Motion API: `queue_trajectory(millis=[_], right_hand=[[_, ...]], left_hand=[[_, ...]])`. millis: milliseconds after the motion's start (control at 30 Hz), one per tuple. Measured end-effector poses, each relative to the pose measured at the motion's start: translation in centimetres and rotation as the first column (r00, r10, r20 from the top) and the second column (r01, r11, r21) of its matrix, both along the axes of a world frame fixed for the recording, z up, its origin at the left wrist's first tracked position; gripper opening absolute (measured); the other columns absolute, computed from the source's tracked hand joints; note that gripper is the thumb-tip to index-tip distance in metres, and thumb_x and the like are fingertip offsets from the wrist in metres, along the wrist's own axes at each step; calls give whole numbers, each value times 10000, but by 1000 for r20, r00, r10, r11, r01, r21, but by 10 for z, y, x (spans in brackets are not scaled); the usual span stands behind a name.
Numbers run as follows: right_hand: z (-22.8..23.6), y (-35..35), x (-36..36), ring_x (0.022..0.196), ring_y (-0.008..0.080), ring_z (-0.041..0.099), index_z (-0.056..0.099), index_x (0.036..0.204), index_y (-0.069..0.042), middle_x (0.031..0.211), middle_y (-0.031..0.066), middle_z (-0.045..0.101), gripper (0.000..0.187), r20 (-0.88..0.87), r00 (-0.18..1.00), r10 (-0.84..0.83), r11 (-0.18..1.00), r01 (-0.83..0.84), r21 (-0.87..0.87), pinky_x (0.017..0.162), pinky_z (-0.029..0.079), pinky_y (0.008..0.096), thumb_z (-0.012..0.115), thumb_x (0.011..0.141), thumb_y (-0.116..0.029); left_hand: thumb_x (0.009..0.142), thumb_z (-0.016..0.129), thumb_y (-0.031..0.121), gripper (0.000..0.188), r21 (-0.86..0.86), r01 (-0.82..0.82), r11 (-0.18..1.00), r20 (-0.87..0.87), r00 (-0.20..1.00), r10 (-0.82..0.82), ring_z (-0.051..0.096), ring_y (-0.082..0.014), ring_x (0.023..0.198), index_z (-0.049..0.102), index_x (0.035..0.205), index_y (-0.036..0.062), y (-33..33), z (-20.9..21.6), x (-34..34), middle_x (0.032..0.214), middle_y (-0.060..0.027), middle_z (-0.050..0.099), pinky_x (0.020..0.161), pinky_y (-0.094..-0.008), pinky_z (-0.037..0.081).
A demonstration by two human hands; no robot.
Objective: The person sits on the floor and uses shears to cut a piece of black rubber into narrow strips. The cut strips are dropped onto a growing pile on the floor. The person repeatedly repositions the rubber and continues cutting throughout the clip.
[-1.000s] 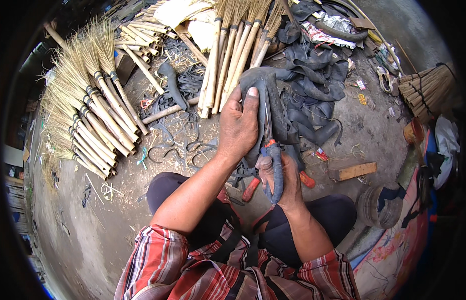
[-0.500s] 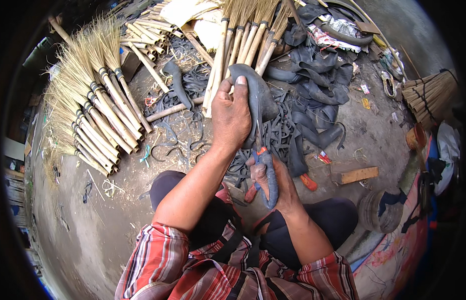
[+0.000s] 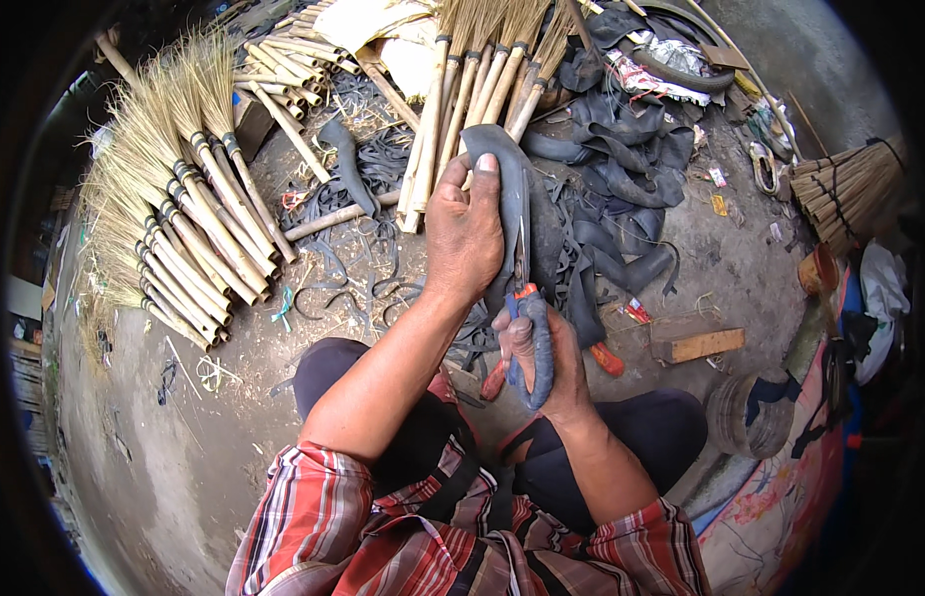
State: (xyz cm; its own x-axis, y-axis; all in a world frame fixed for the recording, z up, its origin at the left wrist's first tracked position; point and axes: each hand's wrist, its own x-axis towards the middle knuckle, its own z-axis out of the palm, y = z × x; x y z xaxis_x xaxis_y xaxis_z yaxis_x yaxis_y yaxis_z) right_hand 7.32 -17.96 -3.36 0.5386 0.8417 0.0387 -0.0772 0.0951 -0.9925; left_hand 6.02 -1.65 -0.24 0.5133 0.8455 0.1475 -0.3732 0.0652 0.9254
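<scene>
Above the lap, hands hold rubber strip and scissors.

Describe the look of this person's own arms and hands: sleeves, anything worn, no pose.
Both forearms are bare from the elbow down. The left hand and right hand wear no gloves, and no ring, watch or bracelet shows. The plaid shirt sleeves, checked in red, white and dark stripes, are short or rolled and end near the elbows.
</scene>
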Motion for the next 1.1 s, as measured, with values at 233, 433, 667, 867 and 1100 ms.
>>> queue_trajectory(millis=[233, 433, 667, 867, 1100], right_hand=[[4, -6, 8, 673, 64, 489, 601, 893, -52, 739, -35, 518, 448, -96, 995, -1, 999, -2, -34, 615, 399, 253, 733, 997, -467], [9, -8, 2, 670, 36, 471, 664, 942, -53, 730, -59, 538, 358, -2, 1000, 14, 992, -14, -124, 605, 394, 237, 766, 989, -393], [7, -2, -3, 717, 79, 485, 633, 968, -53, 779, -21, 554, 362, -7, 999, 43, 996, -44, -79, 665, 430, 272, 735, 1011, -397], [-5, 1, 6, 718, 92, 469, 597, 967, -66, 780, -14, 527, 378, 16, 1000, 18, 1000, -18, -11, 659, 417, 287, 722, 1015, -419], [-2, -4, 8, 702, 85, 446, 588, 924, -70, 750, -33, 485, 364, -23, 1000, 15, 988, -18, -154, 630, 380, 291, 742, 1007, -390]], left_hand=[[1120, 554, 306, 371, -15, 37, 999, 9, 999, -37, 584, -44, 810, 634, 1258, -28, -15, -2, 2, 947, -1, 693, 704, -230, 489], [1101, 569, 384, 409, -32, 8, 999, -103, 995, -11, 549, -38, 792, 675, 1133, -10, 12, 11, -10, 899, 9, 669, 717, -236, 470], [1121, 558, 317, 320, 46, -77, 996, -38, 996, 79, 545, -29, 720, 642, 1086, 10, 11, 7, -5, 844, 12, 657, 636, -214, 461], [1121, 558, 325, 311, 89, -3, 996, -107, 994, 12, 527, -10, 690, 639, 1106, 25, 5, -6, 5, 831, 38, 647, 611, -191, 451], [1129, 539, 326, 324, 60, 35, 998, -48, 998, -32, 540, -6, 717, 629, 1142, 16, 9, -4, 5, 879, 33, 656, 622, -183, 455]])
